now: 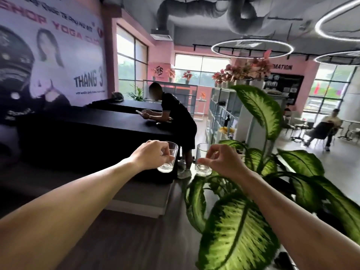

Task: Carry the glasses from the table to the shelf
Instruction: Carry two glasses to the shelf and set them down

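Note:
My left hand (153,154) grips a clear empty glass (169,158) by its side, held upright in the air in front of me. My right hand (224,160) pinches a second clear glass (202,162) at its lower wall, also upright. The two glasses hang side by side, a small gap apart. A white open shelf unit (224,112) with several compartments stands ahead on the right, partly hidden by plant leaves.
A long black-draped table (87,133) runs along the left, with a person leaning on its far end (175,115). A big green-leaved plant (253,191) crowds the right foreground. Another person sits at the far right (329,125). Floor space lies between table and shelf.

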Available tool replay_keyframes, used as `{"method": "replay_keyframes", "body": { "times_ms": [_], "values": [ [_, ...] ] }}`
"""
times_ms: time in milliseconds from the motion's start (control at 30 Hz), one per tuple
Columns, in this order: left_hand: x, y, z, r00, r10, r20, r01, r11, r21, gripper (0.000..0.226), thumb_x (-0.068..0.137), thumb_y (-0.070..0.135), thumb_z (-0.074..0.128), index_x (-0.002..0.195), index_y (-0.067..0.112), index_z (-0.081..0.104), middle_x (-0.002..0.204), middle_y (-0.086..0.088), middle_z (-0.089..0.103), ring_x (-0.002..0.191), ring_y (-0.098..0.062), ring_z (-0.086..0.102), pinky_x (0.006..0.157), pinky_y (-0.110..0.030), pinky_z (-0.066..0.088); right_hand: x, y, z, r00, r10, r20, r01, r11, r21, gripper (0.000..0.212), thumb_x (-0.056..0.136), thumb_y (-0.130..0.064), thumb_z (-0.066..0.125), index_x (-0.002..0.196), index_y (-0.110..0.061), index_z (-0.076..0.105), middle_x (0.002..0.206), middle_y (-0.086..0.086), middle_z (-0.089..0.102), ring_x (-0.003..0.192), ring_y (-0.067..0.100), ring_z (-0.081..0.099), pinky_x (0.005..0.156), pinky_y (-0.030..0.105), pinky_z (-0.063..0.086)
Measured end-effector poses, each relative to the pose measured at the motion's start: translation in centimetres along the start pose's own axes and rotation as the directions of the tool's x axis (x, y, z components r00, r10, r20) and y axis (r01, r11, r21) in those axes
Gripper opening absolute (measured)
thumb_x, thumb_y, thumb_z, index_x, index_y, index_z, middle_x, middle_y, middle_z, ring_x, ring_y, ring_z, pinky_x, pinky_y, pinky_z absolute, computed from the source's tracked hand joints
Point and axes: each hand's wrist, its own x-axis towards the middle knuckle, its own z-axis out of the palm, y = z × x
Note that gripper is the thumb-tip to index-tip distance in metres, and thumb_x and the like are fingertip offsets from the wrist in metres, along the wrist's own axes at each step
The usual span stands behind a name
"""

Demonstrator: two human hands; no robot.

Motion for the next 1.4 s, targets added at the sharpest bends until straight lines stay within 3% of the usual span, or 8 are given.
{"method": "replay_keyframes", "body": {
  "times_ms": [167,333,600,767,1000,1200,1400],
  "values": [
    [5.4,-6.0,-1.0,0.997,-0.071,-0.039,0.072,0.997,0.009,0.023,0.08,0.044,0.075,0.073,0.026,0.064,0.076,0.012,0.065,0.074,-0.01,0.061,0.072,-0.029,0.049,8.4,0.0,5.4,1.0,-0.02,-0.015,0.021,0.999,0.046,0.034,0.063,-0.049,0.086,0.063,-0.023,0.064,0.051,-0.011,0.064,0.048,-0.007,0.058,0.051,0.017,0.039],
    [10.4,-11.7,-1.4,0.991,-0.123,-0.05,0.124,0.992,0.034,0.023,0.08,0.043,0.074,0.071,0.026,0.061,0.066,0.015,0.061,0.063,0.001,0.054,0.063,-0.024,0.041,16.8,0.7,10.4,0.998,-0.059,0.02,0.057,0.994,0.091,0.034,0.061,-0.048,0.086,0.061,-0.023,0.063,0.052,-0.008,0.062,0.048,0.0,0.056,0.051,0.02,0.042],
    [19.1,-21.5,-1.1,0.964,-0.246,-0.101,0.256,0.961,0.104,0.022,0.082,0.041,0.074,0.069,0.031,0.059,0.073,0.013,0.062,0.069,-0.005,0.059,0.068,-0.026,0.046,31.4,2.8,19.5,0.981,-0.173,0.083,0.161,0.978,0.134,0.031,0.059,-0.048,0.086,0.055,-0.028,0.063,0.056,-0.008,0.064,0.055,0.006,0.061,0.057,0.024,0.05],
    [24.1,-27.6,-2.1,0.912,-0.371,-0.176,0.391,0.916,0.094,0.02,0.08,0.045,0.073,0.075,0.028,0.065,0.072,0.011,0.065,0.067,-0.006,0.062,0.07,-0.029,0.052,41.2,2.2,24.7,0.954,-0.25,0.167,0.222,0.96,0.172,0.03,0.058,-0.052,0.084,0.056,-0.03,0.064,0.065,-0.009,0.067,0.066,0.007,0.064,0.063,0.027,0.051],
    [26.6,-36.2,-4.7,0.822,-0.492,-0.287,0.539,0.836,0.108,0.022,0.08,0.045,0.074,0.069,0.03,0.062,0.049,0.014,0.053,0.046,0.006,0.053,0.054,-0.021,0.036,50.4,-2.4,34.2,0.899,-0.366,0.24,0.292,0.91,0.293,0.032,0.053,-0.057,0.081,0.058,-0.03,0.066,0.067,-0.012,0.068,0.065,0.003,0.063,0.06,0.022,0.047],
    [26.3,-44.8,-7.8,0.746,-0.569,-0.345,0.635,0.764,0.114,0.021,0.08,0.045,0.073,0.071,0.03,0.063,0.051,0.013,0.055,0.044,0.005,0.051,0.057,-0.022,0.038,55.3,-8.5,42.9,0.832,-0.472,0.29,0.346,0.852,0.394,0.025,0.053,-0.055,0.082,0.063,-0.037,0.067,0.063,-0.013,0.067,0.06,0.0,0.062,0.055,0.016,0.042],
    [25.7,-54.9,-12.1,0.686,-0.605,-0.404,0.693,0.712,0.11,0.022,0.077,0.052,0.072,0.07,0.035,0.061,0.061,0.01,0.065,0.057,-0.003,0.061,0.056,-0.022,0.039,59.8,-16.2,51.2,0.775,-0.541,0.326,0.373,0.809,0.454,0.027,0.054,-0.052,0.084,0.061,-0.033,0.067,0.065,-0.01,0.068,0.062,0.004,0.064,0.058,0.019,0.047]
  ]
}}
